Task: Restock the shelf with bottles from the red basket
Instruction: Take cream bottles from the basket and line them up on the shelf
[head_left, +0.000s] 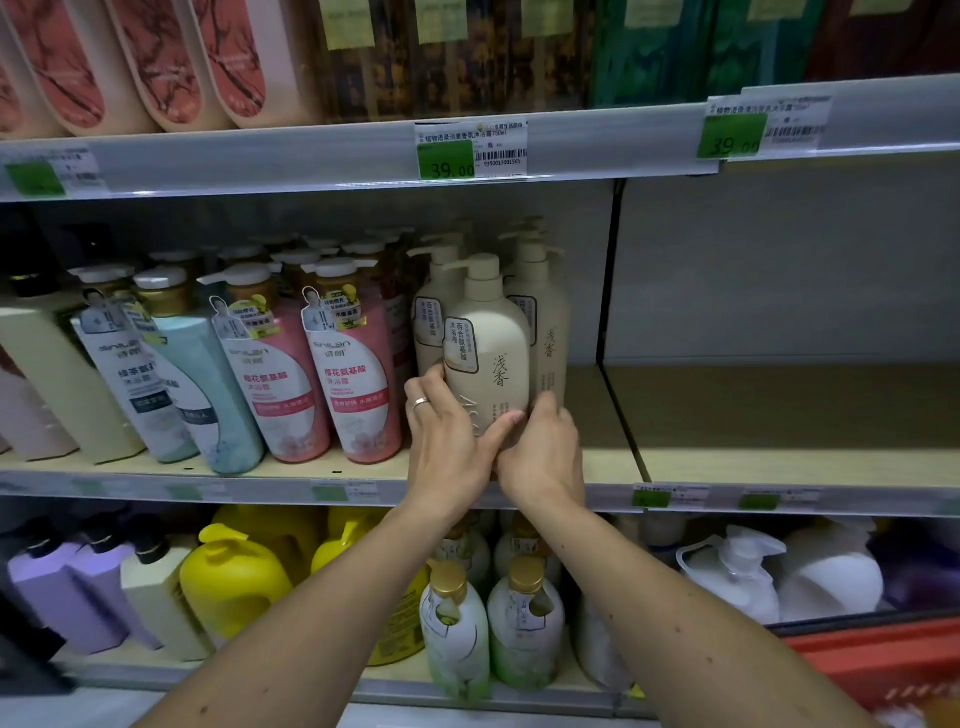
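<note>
Beige plastic forms the pump bottle (485, 345), marked 浅香 and 百合氨基酸沐浴液, which is held upright at the front edge of the middle shelf (291, 467), ahead of two matching bottles. Pink bottles (358, 379) just to its left are labelled SNILAN 樱花氨基酸. A price tag (470, 150) on the rail above reads 39.00. Open shelf room is found to the right, beyond a divider (618, 405). The bottle base is gripped by the left hand (447, 447) and right hand (543, 457), fingers curled round it. The red basket (883, 660) is seen lower right.

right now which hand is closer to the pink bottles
Left. The left hand grips the beige bottle on its side facing the pink bottles; the right hand holds its far side.
</note>
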